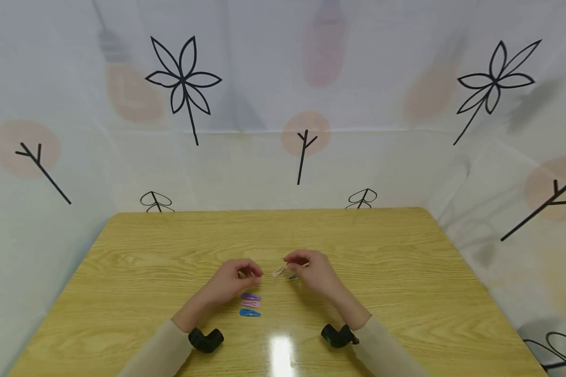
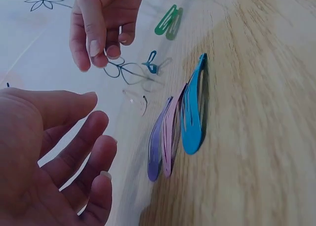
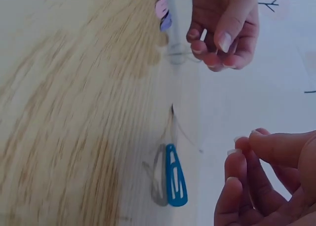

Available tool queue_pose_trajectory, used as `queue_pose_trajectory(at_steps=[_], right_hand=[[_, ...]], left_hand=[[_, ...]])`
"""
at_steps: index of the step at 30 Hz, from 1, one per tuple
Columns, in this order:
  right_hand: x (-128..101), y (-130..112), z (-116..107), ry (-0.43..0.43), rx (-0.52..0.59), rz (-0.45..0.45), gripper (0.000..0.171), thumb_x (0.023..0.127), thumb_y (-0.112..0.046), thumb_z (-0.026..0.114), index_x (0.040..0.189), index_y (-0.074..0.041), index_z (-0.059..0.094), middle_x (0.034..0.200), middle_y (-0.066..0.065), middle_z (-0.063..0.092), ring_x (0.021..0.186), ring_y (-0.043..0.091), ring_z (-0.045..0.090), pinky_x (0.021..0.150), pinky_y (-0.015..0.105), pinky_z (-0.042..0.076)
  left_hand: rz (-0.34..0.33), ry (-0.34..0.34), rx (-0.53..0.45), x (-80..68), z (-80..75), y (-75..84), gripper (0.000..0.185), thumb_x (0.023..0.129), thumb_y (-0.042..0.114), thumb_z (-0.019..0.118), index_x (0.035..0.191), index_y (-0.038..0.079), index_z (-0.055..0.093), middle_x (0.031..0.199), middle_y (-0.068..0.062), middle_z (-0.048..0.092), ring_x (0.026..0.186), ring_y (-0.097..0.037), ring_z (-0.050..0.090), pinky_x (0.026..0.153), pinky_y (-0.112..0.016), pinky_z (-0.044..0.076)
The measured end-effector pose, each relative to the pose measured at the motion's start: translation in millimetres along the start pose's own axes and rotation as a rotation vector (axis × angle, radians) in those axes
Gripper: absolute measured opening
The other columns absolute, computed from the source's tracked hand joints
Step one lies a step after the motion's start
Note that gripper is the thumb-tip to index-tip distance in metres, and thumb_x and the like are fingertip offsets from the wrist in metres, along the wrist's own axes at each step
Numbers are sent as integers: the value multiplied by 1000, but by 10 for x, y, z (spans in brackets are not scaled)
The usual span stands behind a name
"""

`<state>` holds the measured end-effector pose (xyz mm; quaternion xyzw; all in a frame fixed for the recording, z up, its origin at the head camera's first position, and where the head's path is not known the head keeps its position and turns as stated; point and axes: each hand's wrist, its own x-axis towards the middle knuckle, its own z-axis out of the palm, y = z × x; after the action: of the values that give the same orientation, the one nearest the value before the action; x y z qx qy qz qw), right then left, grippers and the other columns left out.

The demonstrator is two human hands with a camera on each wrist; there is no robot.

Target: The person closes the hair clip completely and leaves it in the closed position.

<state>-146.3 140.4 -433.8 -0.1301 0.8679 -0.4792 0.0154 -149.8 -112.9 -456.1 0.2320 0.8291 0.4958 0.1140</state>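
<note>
My left hand [image 1: 238, 280] hovers just beyond a purple hair clip [image 1: 251, 297], a pink hair clip [image 1: 251, 304] and a blue hair clip [image 1: 250, 312], stacked in a short column. Its fingers are loosely bent, with nothing between them. Across from it, my right hand [image 1: 313, 272] brings thumb and fingertips close together; no clip shows in them in the right wrist view. On the table near these fingertips lies a pale hair clip [image 1: 278, 272]. A teal hair clip [image 3: 176, 179] is partly hidden under that hand in the head view. Farther off lies a green hair clip [image 2: 166, 19].
Wood-grain table [image 1: 170, 241] stretches out around the hands. A white cloth [image 1: 245, 173] with plant drawings hangs behind it and at both sides. Black devices sit on the left wrist [image 1: 206, 340] and right wrist [image 1: 338, 335]. Beside the green clip is a fainter green shape, perhaps a reflection.
</note>
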Motion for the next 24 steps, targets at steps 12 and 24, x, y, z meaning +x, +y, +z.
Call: queue_pose_trajectory(at_steps=[12,24], right_hand=[[57,102,-10,33,-43,-90,11,92,-1,70,101,-3,75,96,7,73,83,18,65,73,34,53],[195,104,35,-30,-146,-31,16,90,-6,73,106,-4,74,99,3,71,91,19,64,82,41,52]], left_hand=[[-9,-2,15,245,96,34,15,97,13,66,110,8,69,101,1,67,89,-16,60,79,-35,49],[-16,-81,-6,405,101,-14,17,95,12,67,111,5,68,99,-1,66,92,-17,60,81,-34,50]])
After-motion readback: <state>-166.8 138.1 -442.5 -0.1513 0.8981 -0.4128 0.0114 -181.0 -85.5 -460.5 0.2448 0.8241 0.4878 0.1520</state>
